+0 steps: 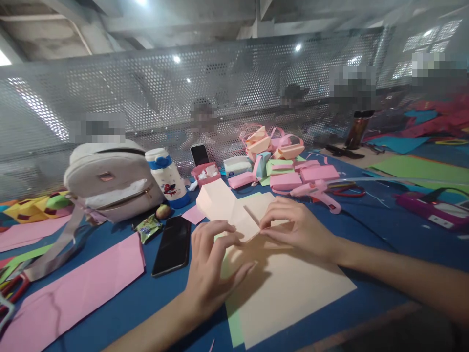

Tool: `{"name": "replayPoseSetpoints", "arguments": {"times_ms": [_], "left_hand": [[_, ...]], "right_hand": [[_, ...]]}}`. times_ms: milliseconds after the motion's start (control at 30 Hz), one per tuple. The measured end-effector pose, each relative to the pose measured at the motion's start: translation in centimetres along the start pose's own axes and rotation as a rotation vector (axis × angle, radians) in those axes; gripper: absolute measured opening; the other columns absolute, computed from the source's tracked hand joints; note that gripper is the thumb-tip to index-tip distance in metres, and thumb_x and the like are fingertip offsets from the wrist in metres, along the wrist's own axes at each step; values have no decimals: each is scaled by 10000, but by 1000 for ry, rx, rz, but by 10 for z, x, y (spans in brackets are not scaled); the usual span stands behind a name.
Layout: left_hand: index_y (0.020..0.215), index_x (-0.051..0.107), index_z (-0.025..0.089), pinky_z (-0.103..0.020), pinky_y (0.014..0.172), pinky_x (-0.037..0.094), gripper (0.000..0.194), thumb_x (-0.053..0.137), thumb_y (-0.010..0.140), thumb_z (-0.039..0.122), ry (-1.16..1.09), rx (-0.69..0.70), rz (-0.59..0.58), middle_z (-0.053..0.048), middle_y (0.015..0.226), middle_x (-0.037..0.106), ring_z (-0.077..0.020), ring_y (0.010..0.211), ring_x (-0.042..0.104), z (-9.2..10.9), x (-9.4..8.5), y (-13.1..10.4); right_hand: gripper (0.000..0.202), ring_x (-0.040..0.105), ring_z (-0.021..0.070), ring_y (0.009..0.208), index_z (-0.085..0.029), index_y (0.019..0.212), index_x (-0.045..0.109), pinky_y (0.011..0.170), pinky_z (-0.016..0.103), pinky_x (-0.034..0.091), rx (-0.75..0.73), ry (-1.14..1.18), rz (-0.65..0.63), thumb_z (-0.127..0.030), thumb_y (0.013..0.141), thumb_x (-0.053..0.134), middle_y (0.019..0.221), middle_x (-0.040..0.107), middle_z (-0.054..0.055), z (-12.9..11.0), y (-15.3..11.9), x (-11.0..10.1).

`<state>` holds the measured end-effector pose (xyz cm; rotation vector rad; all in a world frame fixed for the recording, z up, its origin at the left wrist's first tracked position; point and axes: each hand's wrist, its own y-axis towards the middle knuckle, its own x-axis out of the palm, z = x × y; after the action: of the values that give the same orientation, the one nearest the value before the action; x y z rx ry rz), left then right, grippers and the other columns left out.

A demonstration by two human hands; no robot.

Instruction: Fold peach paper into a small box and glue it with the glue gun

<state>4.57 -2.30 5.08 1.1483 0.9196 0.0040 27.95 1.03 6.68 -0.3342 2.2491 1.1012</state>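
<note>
Grey perforated partition (146,88) behind a blue table (414,254), bright light (141,2) on the ceiling (164,28)

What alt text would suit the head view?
A person's right hand pinches folded cream paper, left hand at its near edge, above a cream sheet on a blue table. Beyond lie a pink glue gun and small paper boxes; to the left, a black phone, white bottle and pale backpack.

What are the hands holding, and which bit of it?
The right hand pinches the folded cream paper by its near right corner. The left hand seems to touch its near left edge, not clearly gripping.
</note>
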Motion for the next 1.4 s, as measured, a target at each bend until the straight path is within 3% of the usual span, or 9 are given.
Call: {"name": "replayPoseSetpoints", "arguments": {"times_ms": [333,1400], "left_hand": [[891,593,234,-436,932,408,141,658,850,115,-68,-84,-10,-62,1068,574,-255,1056,544,-6,-4,-5],[835,658,259,-432,924,426,126,630,874,142,-169,-198,2,-53,1079,636,-235,1045,572,-1,-4,-10]], "right_hand": [[106,572,172,767,-183,806,666,746,322,421,-51,68,34,-220,903,689,772,712,25,-7,-8,12],[74,542,167,727,-199,831,667,699,320,412,-161,11,77,-188,904,671,749,683,18,-10,-12,22]]}}
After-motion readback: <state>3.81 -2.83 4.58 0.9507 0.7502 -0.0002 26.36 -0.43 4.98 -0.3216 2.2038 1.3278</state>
